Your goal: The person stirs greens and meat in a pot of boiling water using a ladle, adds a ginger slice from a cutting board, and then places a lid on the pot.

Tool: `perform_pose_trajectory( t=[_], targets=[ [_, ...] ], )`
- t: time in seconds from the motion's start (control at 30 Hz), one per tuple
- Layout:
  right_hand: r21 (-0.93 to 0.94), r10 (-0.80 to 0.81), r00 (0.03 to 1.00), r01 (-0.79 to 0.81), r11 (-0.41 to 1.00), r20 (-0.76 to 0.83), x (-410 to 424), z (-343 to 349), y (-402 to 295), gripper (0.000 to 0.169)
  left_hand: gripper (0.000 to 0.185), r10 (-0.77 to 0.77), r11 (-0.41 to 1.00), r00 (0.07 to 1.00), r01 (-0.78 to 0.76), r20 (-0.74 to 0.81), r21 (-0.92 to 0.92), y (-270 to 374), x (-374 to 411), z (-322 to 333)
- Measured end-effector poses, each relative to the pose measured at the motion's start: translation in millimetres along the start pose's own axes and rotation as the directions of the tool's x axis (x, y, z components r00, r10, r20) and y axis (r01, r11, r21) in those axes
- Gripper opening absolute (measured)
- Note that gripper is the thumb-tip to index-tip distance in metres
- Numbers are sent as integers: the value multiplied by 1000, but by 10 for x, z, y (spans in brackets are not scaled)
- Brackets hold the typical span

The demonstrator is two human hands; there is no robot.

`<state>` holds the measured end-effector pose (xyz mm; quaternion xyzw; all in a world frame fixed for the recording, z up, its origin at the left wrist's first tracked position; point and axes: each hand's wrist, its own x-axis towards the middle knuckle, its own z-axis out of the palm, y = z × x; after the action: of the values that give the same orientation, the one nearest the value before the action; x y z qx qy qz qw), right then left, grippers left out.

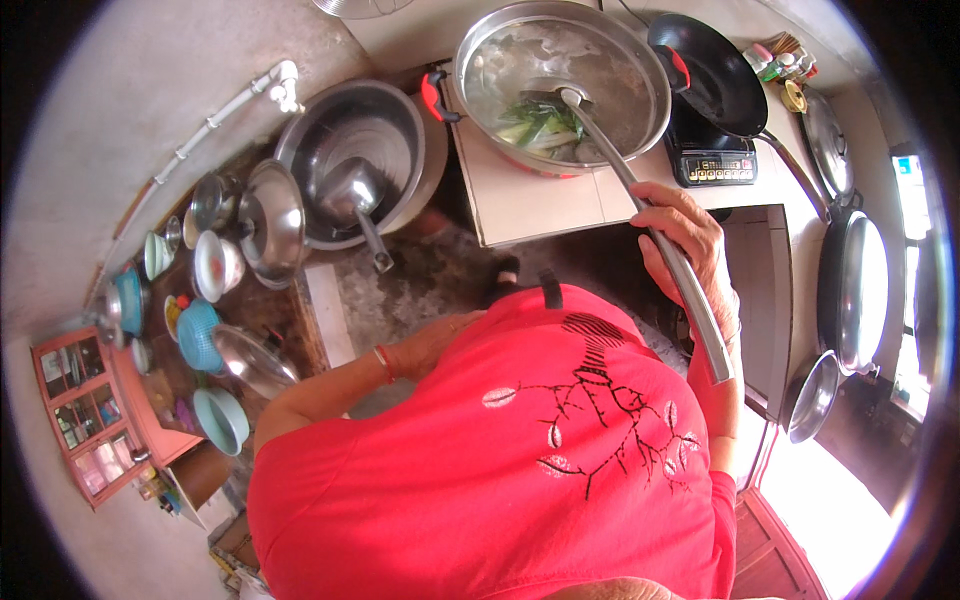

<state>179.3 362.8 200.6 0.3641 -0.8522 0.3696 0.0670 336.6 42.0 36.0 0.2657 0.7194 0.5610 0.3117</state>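
My right hand (686, 240) is closed around the long metal handle of a ladle (611, 154). The ladle's head dips into a large steel pot (661, 112) of steaming, cloudy liquid, beside green leafy vegetables (540, 124) near the pot's front rim. The pot has red and black side handles and stands at the left part of a tiled counter (532, 199). My left hand (442, 341) rests against the front of the red shirt at the waist. Its fingers are partly hidden by the shirt, so its grip does not show.
Right of the pot, a black wok (712, 75) sits over an induction cooker (716, 165). To the left stands a large metal basin (289, 142) with a metal dipper (352, 187) in it. Bowls, lids and a blue plastic basket (200, 335) crowd the left side.
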Motion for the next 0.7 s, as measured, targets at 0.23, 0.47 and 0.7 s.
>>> perform_pose_trajectory(
  t=[0.23,0.47,0.7],
  targets=[
    [73,23,991,-33,997,132,210,-11,5,26,73,-52,994,998,48,46,96,205,-49,-113],
    [-7,-14,980,16,1000,197,313,44,41,22,58,-228,797,973,161,43,582,77,-339,-776],
    [-109,-75,971,101,989,226,314,35,129,23,22,22,908,737,268,-676,322,369,457,-1787]
  ],
)
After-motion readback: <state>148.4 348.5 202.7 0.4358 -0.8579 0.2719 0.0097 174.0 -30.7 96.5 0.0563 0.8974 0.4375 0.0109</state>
